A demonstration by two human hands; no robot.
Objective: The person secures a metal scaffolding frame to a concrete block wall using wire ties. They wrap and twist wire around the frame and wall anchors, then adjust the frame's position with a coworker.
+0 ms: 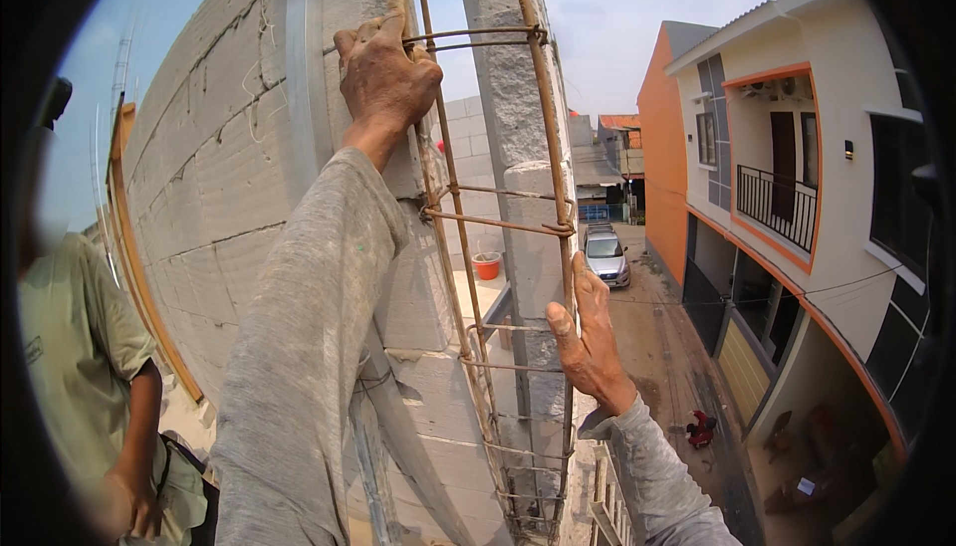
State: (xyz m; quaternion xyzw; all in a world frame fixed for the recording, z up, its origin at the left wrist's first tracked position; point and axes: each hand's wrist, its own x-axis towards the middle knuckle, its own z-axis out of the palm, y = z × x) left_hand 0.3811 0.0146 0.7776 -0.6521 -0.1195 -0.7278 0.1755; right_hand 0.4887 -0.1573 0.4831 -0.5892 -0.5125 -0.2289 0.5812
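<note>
Rebar cage (566, 230), upright, 1 unit, beside block wall (219, 148).
On my feed, 2 hands: left hand (388, 68) high, fingers bent at the wall's edge, grip I cannot tell; right hand (595, 347) lower, unclosed, thumb spread, beside the cage's right-hand bar.

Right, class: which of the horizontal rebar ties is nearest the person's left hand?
The topmost visible tie, which crosses just beside the left hand; the other ties all sit lower, farther from it.
</note>
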